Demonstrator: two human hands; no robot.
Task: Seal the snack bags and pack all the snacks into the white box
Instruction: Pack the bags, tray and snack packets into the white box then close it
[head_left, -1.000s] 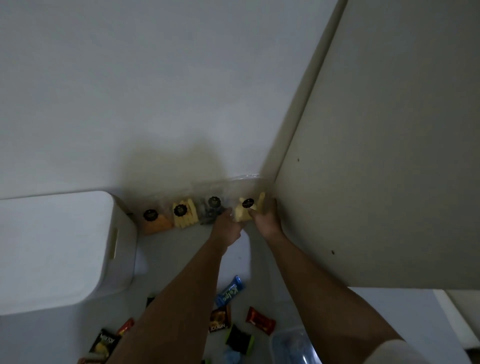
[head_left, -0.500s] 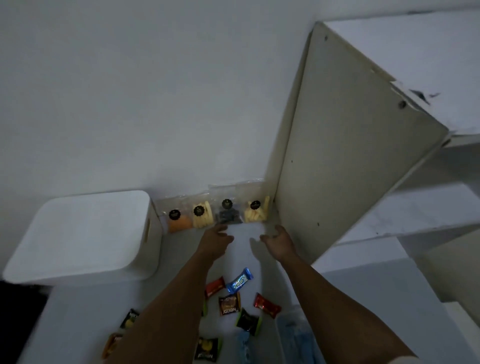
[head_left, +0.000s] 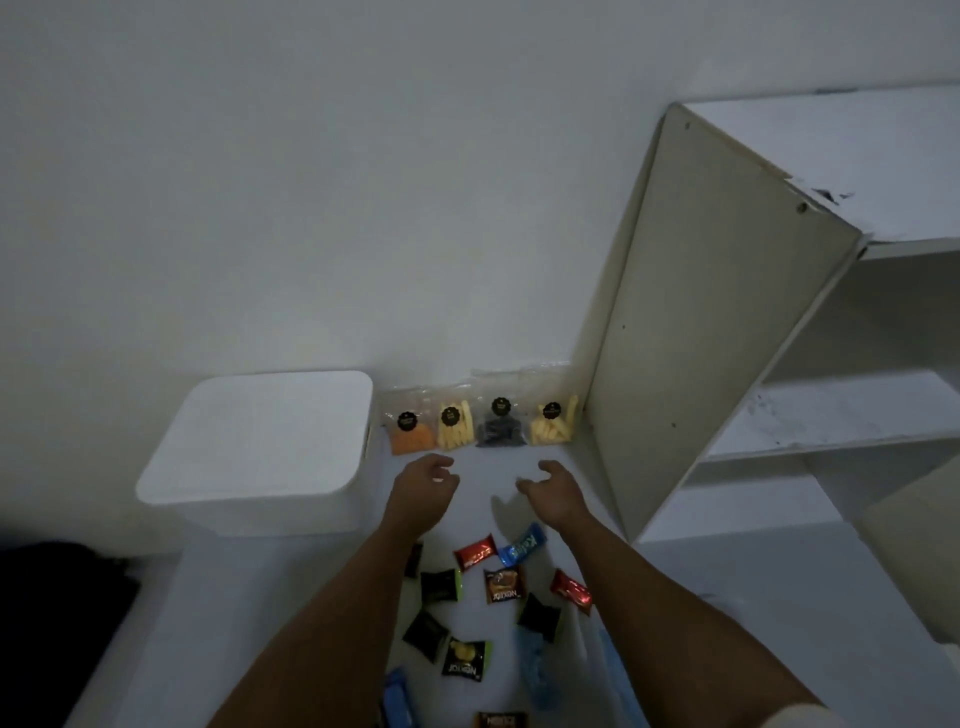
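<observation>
Several clear snack bags lean upright against the wall: an orange one (head_left: 410, 434), a yellow one (head_left: 456, 428), a dark one (head_left: 501, 430) and another yellow one (head_left: 554, 427). My left hand (head_left: 423, 486) and my right hand (head_left: 553, 488) hover just in front of them with loosely curled fingers, holding nothing. The white box (head_left: 260, 447), lid on, stands left of the bags. Small wrapped snacks lie scattered below my hands, among them a red packet (head_left: 475, 553), a blue packet (head_left: 522, 545) and a brown packet (head_left: 503, 584).
A white shelf unit (head_left: 727, 322) stands right of the bags, its side panel close to my right hand. Blue plastic items (head_left: 540, 675) lie near the bottom. A dark area (head_left: 57, 597) sits at the lower left.
Both hands have let go of the rightmost yellow bag and drawn back from the row. The camera has pulled away, showing more of the shelf and the scattered packets.
</observation>
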